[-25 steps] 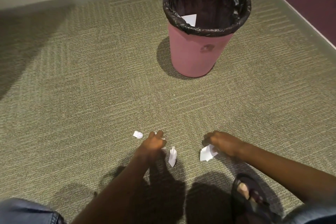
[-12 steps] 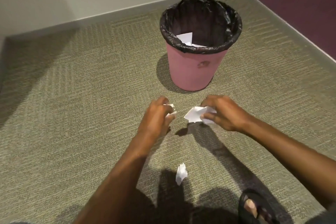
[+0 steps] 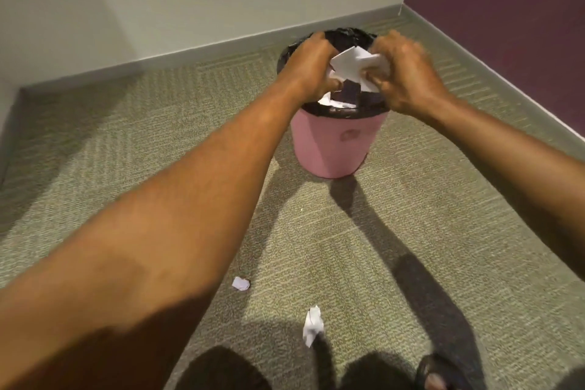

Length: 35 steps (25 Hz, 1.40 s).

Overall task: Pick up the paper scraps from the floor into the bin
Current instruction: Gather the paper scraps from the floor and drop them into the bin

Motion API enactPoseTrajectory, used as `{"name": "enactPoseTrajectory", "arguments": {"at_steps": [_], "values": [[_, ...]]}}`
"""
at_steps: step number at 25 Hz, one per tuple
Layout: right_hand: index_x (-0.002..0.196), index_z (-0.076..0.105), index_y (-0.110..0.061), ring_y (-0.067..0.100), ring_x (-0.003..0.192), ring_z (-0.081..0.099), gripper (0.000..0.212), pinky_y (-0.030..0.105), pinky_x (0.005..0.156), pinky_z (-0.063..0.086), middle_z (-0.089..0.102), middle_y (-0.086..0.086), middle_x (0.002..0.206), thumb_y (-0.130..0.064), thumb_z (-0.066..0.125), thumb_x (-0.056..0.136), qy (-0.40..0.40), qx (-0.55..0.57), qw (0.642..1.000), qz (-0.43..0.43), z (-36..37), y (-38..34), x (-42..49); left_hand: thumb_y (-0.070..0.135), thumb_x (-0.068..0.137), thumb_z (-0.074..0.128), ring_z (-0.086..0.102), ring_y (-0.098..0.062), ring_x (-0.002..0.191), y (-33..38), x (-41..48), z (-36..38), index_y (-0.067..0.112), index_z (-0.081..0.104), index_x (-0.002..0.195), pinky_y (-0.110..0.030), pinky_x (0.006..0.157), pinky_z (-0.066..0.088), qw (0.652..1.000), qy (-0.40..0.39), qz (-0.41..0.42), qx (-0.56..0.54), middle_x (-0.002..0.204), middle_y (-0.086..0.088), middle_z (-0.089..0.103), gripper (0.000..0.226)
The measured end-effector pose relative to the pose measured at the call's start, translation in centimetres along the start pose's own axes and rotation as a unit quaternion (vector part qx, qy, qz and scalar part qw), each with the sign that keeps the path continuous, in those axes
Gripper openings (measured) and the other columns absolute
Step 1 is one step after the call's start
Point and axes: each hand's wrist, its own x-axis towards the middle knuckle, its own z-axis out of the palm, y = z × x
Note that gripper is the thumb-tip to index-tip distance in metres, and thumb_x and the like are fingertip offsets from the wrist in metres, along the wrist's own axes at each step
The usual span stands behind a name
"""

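1. Both arms reach forward over a pink bin (image 3: 332,146) that stands on a green carpeted floor (image 3: 126,142) near the corner of a room.
2. The bin has a black liner (image 3: 345,34) folded over its rim, and white paper already lies inside it.
3. The right hand (image 3: 408,73) is closed around a crumpled white paper scrap (image 3: 354,65), held directly above the bin's opening.
4. The left hand (image 3: 311,65) is curled just beside it, over the bin; I cannot tell whether it grips any paper.
5. Two more scraps lie on the floor, well short of the bin: a small scrap (image 3: 240,283) beside the left forearm, and a longer twisted scrap (image 3: 312,328) nearer the person.
6. A sandalled foot (image 3: 443,374) shows at the bottom right edge.
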Motion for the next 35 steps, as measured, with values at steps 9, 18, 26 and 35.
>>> {"name": "enactPoseTrajectory", "arguments": {"at_steps": [9,18,26,35], "values": [[0.124,0.060,-0.012,0.027,0.115,0.057,0.046,0.035,0.095,0.050,0.056,0.009,0.129,0.006,0.059,0.082,-0.125,0.024,0.992,0.020,3.1,3.0,3.7,0.015,0.083,0.066,0.049,-0.031,0.124,-1.9,1.0,1.8,0.020,0.039,0.142,-0.043,0.102,0.044,0.997,-0.044,-0.016,0.053,0.138,-0.010,0.046,0.064],[0.112,0.065,-0.012,0.030,0.107,0.057,0.029,0.038,0.087,0.048,0.055,0.009,0.128,-0.008,0.063,0.084,-0.092,-0.042,0.984,-0.150,6.0,-1.4,-5.8,0.020,0.090,0.058,0.054,-0.019,0.096,-7.5,-15.9,4.7,0.018,0.055,0.114,-0.029,0.072,0.039,0.989,-0.022,-0.140,0.029,0.114,-0.003,0.052,0.024],[0.109,0.065,-0.008,0.026,0.098,0.057,0.030,0.039,0.084,0.052,0.060,0.010,0.114,-0.006,0.071,0.079,-0.105,-0.026,0.972,-0.207,6.7,-3.9,-9.7,0.025,0.086,0.066,0.056,-0.021,0.091,-10.7,-25.0,8.9,0.012,0.060,0.112,-0.032,0.072,0.046,0.946,-0.228,-0.228,0.044,0.112,-0.009,0.058,0.029],[0.132,0.044,-0.017,0.028,0.093,0.055,0.037,0.045,0.076,0.052,0.047,0.011,0.123,-0.030,0.045,0.098,-0.512,0.021,0.777,-0.365,15.4,-7.5,-29.2,0.031,0.082,0.070,0.060,-0.029,0.103,-10.7,-33.2,13.4,0.019,0.051,0.122,-0.039,0.080,0.049,0.875,-0.413,-0.231,0.097,0.123,-0.009,0.051,0.046]]}}
